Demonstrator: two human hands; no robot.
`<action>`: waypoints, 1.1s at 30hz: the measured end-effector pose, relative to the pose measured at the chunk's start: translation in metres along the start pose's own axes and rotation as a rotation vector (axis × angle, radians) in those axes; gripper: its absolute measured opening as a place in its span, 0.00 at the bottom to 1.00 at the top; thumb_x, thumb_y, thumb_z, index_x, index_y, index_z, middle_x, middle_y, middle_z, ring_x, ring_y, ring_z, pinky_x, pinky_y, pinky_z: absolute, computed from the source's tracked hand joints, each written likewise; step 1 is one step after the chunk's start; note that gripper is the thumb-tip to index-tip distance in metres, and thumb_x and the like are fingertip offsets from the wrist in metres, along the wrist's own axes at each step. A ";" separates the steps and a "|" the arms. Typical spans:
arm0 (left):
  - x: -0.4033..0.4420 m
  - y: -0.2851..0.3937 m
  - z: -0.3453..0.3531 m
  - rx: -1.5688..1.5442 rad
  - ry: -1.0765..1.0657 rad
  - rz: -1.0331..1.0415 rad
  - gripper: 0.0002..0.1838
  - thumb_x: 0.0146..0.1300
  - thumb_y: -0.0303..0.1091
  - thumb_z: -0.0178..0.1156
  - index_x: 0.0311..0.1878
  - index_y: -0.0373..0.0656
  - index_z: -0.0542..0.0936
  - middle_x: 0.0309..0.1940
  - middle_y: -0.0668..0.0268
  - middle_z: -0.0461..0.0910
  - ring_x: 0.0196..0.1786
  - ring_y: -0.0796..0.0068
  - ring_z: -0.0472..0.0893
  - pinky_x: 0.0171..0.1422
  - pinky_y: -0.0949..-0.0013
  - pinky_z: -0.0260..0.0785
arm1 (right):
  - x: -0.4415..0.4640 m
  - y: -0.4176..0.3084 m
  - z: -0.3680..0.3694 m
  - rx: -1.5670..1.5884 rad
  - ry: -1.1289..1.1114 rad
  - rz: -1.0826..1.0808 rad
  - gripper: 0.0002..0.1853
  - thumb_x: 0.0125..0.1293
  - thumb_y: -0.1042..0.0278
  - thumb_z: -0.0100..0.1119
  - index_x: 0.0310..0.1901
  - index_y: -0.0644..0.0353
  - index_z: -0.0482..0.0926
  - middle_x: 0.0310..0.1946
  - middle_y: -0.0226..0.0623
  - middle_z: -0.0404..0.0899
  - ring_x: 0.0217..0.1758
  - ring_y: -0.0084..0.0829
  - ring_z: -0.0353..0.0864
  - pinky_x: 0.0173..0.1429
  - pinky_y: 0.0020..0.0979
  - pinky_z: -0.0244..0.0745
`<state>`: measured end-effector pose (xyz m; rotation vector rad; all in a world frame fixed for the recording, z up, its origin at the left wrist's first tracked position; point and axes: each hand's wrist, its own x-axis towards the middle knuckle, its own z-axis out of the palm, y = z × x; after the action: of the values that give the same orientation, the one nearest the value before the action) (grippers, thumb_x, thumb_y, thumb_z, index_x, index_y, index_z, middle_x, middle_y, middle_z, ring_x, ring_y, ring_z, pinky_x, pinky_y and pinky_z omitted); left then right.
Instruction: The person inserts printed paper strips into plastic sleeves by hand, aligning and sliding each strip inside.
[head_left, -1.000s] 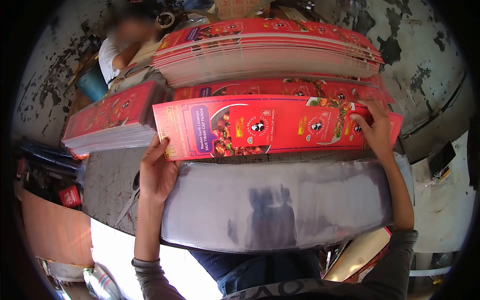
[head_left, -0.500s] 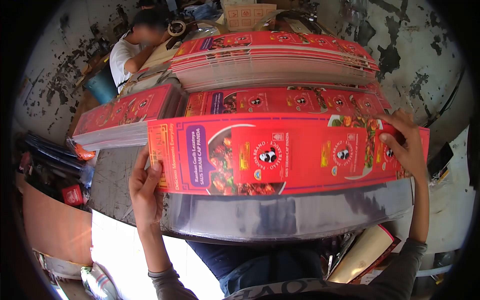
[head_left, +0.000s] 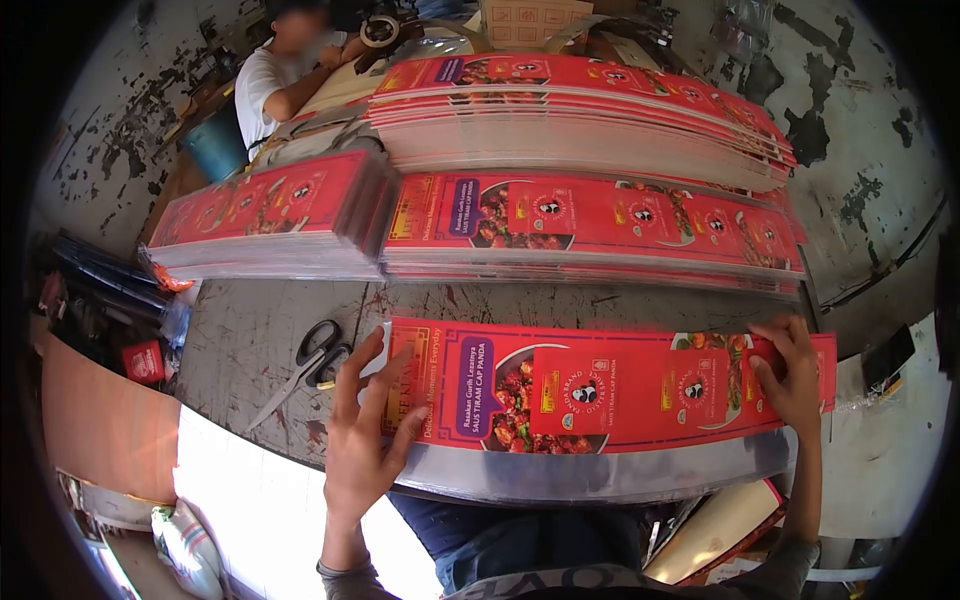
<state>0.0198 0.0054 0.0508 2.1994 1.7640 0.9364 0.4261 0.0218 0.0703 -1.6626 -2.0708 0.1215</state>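
A long red printed sheet (head_left: 640, 390) with panda logos and food pictures lies near the table's front edge, on top of clear plastic (head_left: 640, 468). My left hand (head_left: 365, 440) is over its left end, fingers spread and thumb apart, touching the printed face. At the right end my right hand (head_left: 793, 380) rests with thumb and fingers apart, fingertips near the upper edge. Black-handled scissors (head_left: 312, 365) lie with blades apart on the table, just left of the sheet.
Behind the sheet stand a plastic-covered stack of red sheets (head_left: 600, 220), a taller stack (head_left: 580, 130) and a left stack (head_left: 270, 215). A person in a white shirt (head_left: 262, 95) is at the back left beside a blue bin (head_left: 215, 148). The scratched table (head_left: 240, 320) has a curved front edge.
The red sheet has come down from in front of the stacks onto the clear plastic, both hands lowering with it. Scissors and the front of the rear stack now show.
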 end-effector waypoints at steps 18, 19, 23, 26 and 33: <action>-0.010 -0.012 0.020 -0.039 0.010 -0.055 0.25 0.36 0.42 0.70 0.41 0.46 0.80 0.54 0.61 0.72 0.54 0.55 0.71 0.55 0.58 0.65 | 0.002 0.013 0.017 -0.030 -0.034 0.108 0.19 0.51 0.63 0.54 0.43 0.65 0.73 0.40 0.47 0.67 0.45 0.46 0.66 0.52 0.39 0.60; -0.010 -0.013 0.020 -0.054 0.027 -0.069 0.25 0.35 0.43 0.70 0.41 0.46 0.80 0.53 0.61 0.72 0.54 0.55 0.71 0.55 0.57 0.65 | 0.002 0.013 0.017 -0.041 -0.031 0.127 0.19 0.51 0.63 0.54 0.43 0.65 0.73 0.40 0.47 0.67 0.45 0.46 0.66 0.52 0.39 0.60; -0.013 -0.014 0.025 -0.076 0.026 -0.096 0.28 0.51 0.60 0.58 0.37 0.39 0.78 0.52 0.52 0.71 0.55 0.54 0.70 0.57 0.54 0.61 | 0.000 0.011 0.015 -0.122 -0.045 0.111 0.19 0.52 0.61 0.54 0.42 0.65 0.73 0.39 0.46 0.67 0.46 0.46 0.65 0.52 0.40 0.59; -0.014 -0.013 0.022 -0.039 0.018 -0.112 0.29 0.53 0.60 0.55 0.38 0.39 0.77 0.53 0.52 0.70 0.57 0.54 0.69 0.59 0.54 0.60 | 0.006 0.012 0.006 -0.085 -0.120 0.156 0.18 0.51 0.62 0.57 0.42 0.64 0.73 0.40 0.45 0.68 0.48 0.46 0.66 0.53 0.40 0.61; -0.010 -0.006 0.017 0.030 -0.057 -0.004 0.16 0.64 0.38 0.43 0.40 0.41 0.79 0.56 0.53 0.68 0.63 0.52 0.62 0.65 0.52 0.52 | 0.081 0.145 -0.028 -0.064 0.333 0.192 0.13 0.60 0.64 0.54 0.43 0.62 0.74 0.39 0.40 0.73 0.44 0.34 0.75 0.48 0.32 0.69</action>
<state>0.0233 0.0024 0.0311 2.2170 1.7678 0.8423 0.5558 0.1290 0.0685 -1.7810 -1.6846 -0.1516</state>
